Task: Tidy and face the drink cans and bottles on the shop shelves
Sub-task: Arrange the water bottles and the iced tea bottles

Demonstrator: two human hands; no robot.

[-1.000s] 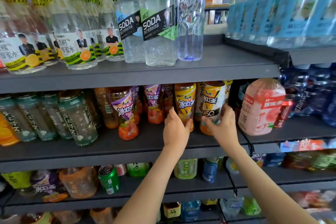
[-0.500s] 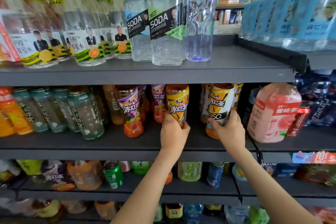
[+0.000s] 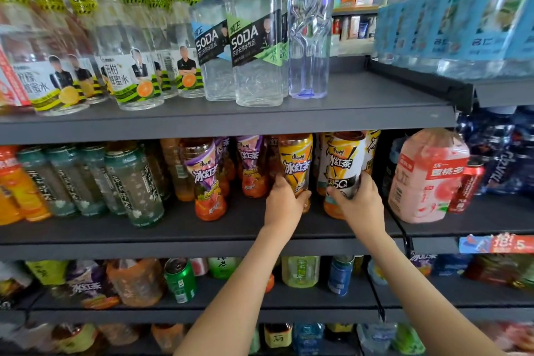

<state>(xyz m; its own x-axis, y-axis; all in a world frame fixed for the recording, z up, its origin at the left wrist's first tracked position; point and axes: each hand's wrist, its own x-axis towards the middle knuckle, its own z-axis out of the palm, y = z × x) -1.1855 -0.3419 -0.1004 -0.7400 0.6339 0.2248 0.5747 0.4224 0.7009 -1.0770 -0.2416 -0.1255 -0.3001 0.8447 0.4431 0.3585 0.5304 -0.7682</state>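
Both hands reach onto the middle shelf (image 3: 202,243). My left hand (image 3: 284,204) grips the lower part of a yellow iced-tea bottle (image 3: 296,163), whose label faces forward. My right hand (image 3: 359,205) grips a yellow-and-white iced-tea bottle marked 50% (image 3: 344,165) just to its right. Both bottles stand upright, close together. More yellow bottles stand behind them, mostly hidden. Purple-labelled iced-tea bottles (image 3: 205,179) stand to the left.
Green tea bottles (image 3: 133,185) and orange bottles (image 3: 17,182) fill the shelf's left. A big pink peach drink jug (image 3: 427,179) and a red can (image 3: 466,185) stand right. SODA bottles (image 3: 257,46) sit on the upper shelf (image 3: 231,121); cans and bottles lie below.
The yellow bottle in my left hand has come forward and a little left, and the 50% bottle has turned its label more to the front. Both hands keep their hold.
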